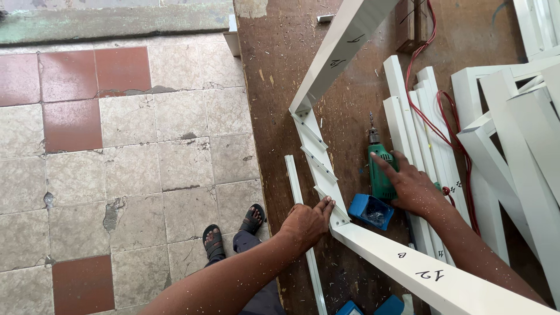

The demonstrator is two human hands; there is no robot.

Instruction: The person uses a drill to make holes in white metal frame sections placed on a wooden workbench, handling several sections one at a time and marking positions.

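At lower centre the left hand (306, 223) presses flat on the white frame (319, 153) to steady it, while the right hand (411, 186) spreads wide over the green drill (380, 169) on the counter (280, 87).

I saw a white frame (326, 175), a green drill (380, 169), a blue box (370, 210), a red cord (434, 125) at upper right, a brown bench (280, 87), and beige-and-red floor tiles (116, 146) at left.
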